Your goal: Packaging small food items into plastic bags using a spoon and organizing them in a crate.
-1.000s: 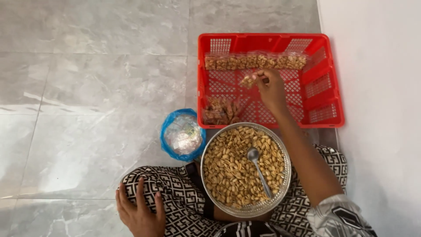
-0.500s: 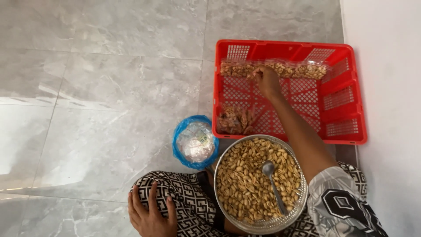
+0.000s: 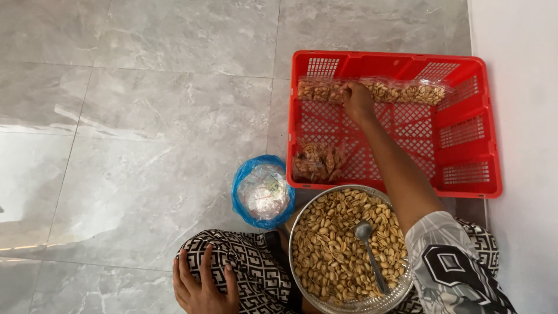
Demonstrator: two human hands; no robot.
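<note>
My right hand reaches into a red plastic basket and its fingers close on a small clear packet of peanuts in the row of packets along the basket's far wall. My left hand rests flat on my knee, fingers spread, holding nothing. A round metal bowl of peanuts sits in my lap with a metal spoon lying in it.
A few darker packets lie in the basket's near left corner. A blue plastic bag with clear bags inside sits on the grey tiled floor left of the bowl. A white wall runs along the right.
My right hand moved from the basket's middle to the far row, carrying a packet there. The view shifted, so the basket sits further right. My left hand stayed on my knee.
</note>
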